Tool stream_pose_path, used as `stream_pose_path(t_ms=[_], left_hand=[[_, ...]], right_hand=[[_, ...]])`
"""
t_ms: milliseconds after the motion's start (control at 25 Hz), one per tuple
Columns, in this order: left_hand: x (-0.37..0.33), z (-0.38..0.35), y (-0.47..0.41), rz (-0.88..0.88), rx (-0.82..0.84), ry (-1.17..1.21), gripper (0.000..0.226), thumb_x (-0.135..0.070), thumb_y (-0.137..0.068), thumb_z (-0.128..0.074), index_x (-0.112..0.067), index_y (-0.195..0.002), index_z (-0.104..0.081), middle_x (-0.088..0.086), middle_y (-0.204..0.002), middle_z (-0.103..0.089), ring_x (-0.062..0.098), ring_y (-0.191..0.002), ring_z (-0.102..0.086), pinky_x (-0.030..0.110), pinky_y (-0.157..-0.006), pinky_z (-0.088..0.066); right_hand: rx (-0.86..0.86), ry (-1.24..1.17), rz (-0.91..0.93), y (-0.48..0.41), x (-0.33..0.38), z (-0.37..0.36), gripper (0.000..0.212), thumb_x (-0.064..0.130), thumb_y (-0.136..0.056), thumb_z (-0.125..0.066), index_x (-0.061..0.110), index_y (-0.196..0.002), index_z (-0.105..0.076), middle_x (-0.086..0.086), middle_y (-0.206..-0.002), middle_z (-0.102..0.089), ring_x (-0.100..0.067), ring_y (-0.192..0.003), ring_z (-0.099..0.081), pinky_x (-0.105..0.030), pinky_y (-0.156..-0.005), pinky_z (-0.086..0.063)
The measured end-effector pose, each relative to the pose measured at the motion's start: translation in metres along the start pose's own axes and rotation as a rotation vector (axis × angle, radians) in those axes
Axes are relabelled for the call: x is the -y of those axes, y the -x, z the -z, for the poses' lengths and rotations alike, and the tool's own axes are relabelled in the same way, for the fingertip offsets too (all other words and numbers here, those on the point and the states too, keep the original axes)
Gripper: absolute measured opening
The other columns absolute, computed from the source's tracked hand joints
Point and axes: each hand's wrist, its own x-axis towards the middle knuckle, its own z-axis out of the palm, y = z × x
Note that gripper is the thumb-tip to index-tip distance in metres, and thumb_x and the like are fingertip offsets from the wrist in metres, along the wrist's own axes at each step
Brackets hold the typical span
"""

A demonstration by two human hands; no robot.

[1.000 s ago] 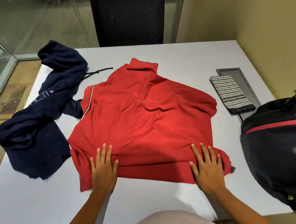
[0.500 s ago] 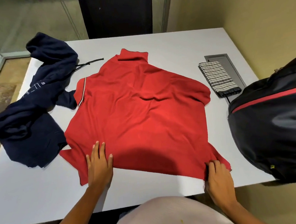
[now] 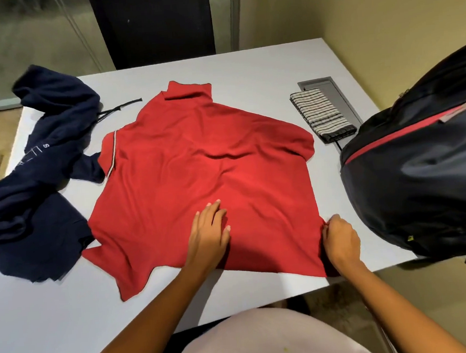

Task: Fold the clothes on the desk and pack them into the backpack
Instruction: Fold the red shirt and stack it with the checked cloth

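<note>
On white desk (image 3: 260, 64), centre: red polo shirt (image 3: 197, 156), spread flat, lightly creased, collar at far side, pale trim on left sleeve. Its near-right hem corner lies close to the desk's near edge.
Left hand (image 3: 208, 238): fingers straight, pressing the lower shirt.
Right hand (image 3: 341, 237): fingers curled, pinching that hem corner.
Left: crumpled navy hoodie (image 3: 33, 176), touching the sleeve.
Right: black backpack (image 3: 419, 169), near the shirt.
Far right: folded checked cloth (image 3: 321, 112).
Bare desk: near left, far edge.
</note>
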Motion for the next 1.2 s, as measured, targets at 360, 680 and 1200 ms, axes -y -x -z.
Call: stream_pose_path(t_ms=[360,680,1200], left_hand=[[-0.026,-0.016,-0.029,-0.068,0.145,-0.001,0.053,-0.034,-0.081,-0.038,-0.011,-0.124,-0.058,0.007,-0.144,-0.047,0.029,-0.134,-0.042,0.053,-0.11,-0.032],[-0.095,-0.018,-0.05,-0.374,0.24,0.115,0.046,-0.03,-0.083,-0.049,-0.016,-0.126,-0.057,0.003,-0.141,-0.051,0.024,-0.136,-0.041,0.047,-0.11,-0.031],[-0.113,-0.045,-0.081,-0.728,0.395,0.092,0.037,-0.031,-0.08,-0.061,-0.021,-0.115,-0.059,-0.003,-0.127,-0.058,0.019,-0.116,-0.053,0.034,-0.097,-0.042]], right_hand=[[-0.169,0.008,-0.007,0.018,-0.008,0.01,0.017,-0.011,-0.085,-0.053,-0.009,-0.101,-0.056,-0.03,-0.1,-0.056,-0.044,-0.087,-0.053,-0.047,-0.067,-0.047],[-0.135,-0.32,0.206,-0.11,0.045,0.02,0.029,0.007,-0.092,-0.055,-0.003,-0.119,-0.056,-0.024,-0.117,-0.057,-0.039,-0.113,-0.049,-0.04,-0.096,-0.034],[-0.125,-0.658,0.038,-0.189,0.129,0.052,0.029,0.003,-0.078,-0.062,0.005,-0.106,-0.068,-0.016,-0.106,-0.068,-0.031,-0.102,-0.062,-0.026,-0.085,-0.04]])
